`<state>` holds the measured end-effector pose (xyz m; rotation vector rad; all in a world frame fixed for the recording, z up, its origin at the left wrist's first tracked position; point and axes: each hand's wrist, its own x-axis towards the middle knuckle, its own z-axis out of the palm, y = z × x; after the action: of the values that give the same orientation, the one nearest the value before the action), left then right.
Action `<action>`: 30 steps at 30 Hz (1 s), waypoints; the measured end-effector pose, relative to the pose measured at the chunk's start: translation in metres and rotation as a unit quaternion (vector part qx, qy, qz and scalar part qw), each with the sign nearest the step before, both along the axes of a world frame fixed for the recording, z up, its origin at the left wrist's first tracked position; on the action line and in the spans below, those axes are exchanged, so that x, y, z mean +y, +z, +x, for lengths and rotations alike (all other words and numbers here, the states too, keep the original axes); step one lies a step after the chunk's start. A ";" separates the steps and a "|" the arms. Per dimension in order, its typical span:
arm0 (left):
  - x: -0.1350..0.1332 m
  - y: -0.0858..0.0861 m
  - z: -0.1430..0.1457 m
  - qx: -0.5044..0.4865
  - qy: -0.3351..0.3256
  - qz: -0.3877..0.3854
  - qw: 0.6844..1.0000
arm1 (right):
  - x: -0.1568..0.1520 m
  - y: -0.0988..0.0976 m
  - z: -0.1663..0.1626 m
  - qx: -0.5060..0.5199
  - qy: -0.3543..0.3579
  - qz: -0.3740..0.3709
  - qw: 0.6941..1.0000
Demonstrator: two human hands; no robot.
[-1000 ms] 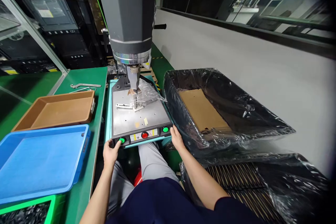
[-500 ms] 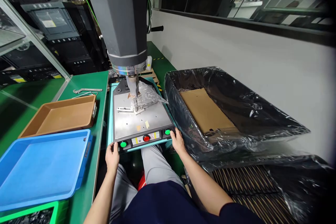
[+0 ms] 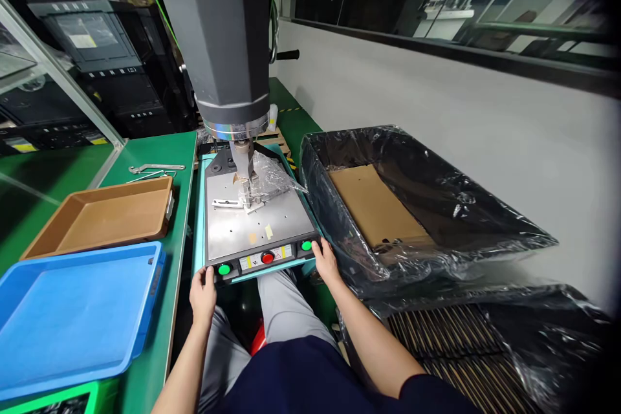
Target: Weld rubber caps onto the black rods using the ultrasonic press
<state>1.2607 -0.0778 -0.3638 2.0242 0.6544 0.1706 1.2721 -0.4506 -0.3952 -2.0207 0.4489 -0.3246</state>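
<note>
A grey press machine head (image 3: 228, 45) stands over a steel base plate (image 3: 257, 223), its horn tip down on a small part (image 3: 245, 197) beside crumpled clear plastic (image 3: 272, 178). On the front panel are two green buttons (image 3: 224, 269) (image 3: 305, 246) and a red button (image 3: 267, 258). My left hand (image 3: 202, 294) rests at the panel's left corner, thumb beside the left green button. My right hand (image 3: 325, 260) touches the right corner, thumb by the right green button. Both hands hold nothing.
A brown tray (image 3: 104, 213) and a blue tray (image 3: 72, 310) lie on the green bench (image 3: 155, 356) at left, with a metal wrench (image 3: 155, 169) behind. A cardboard box lined with black plastic (image 3: 412, 200) stands at right. A slatted crate under plastic (image 3: 460, 349) sits lower right.
My left thumb has come off the left green button, which now shows fully. The hands stay at the panel corners. The camera view shifted slightly.
</note>
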 end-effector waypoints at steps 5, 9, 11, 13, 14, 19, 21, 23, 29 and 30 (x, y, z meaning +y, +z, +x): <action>-0.001 -0.001 0.000 0.000 -0.003 -0.002 1.000 | -0.001 0.003 0.000 -0.007 0.000 0.009 1.000; -0.001 -0.001 -0.001 0.006 -0.002 -0.001 1.000 | -0.001 0.006 0.001 0.004 -0.003 0.001 1.000; -0.001 -0.002 -0.001 0.004 -0.002 -0.006 1.000 | 0.002 0.017 0.006 -0.019 -0.031 -0.032 0.999; -0.001 -0.004 -0.001 0.002 -0.002 -0.008 1.000 | 0.008 0.035 0.018 -0.080 -0.059 -0.079 0.992; -0.001 -0.005 -0.001 0.001 -0.003 -0.008 1.000 | 0.012 0.046 0.027 -0.115 -0.061 -0.103 0.986; -0.001 -0.007 -0.003 -0.004 -0.007 -0.010 1.000 | 0.032 0.096 0.102 -0.159 0.029 -0.209 0.964; -0.001 -0.009 -0.003 -0.009 -0.009 -0.014 1.000 | 0.038 0.108 0.137 -0.124 0.057 -0.225 0.965; -0.001 -0.010 -0.003 -0.013 -0.011 -0.013 1.000 | 0.042 0.118 0.168 -0.091 0.074 -0.224 0.968; -0.001 -0.006 -0.005 -0.004 -0.010 -0.016 1.000 | 0.029 0.163 0.188 -0.145 -0.018 -0.011 0.989; -0.003 -0.002 -0.007 -0.007 -0.003 -0.021 1.000 | 0.023 0.169 0.175 -0.197 -0.059 0.030 0.978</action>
<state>1.2535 -0.0804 -0.3657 1.9836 0.6374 0.1666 1.4468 -0.4279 -0.2262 -1.8154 0.3228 -0.7590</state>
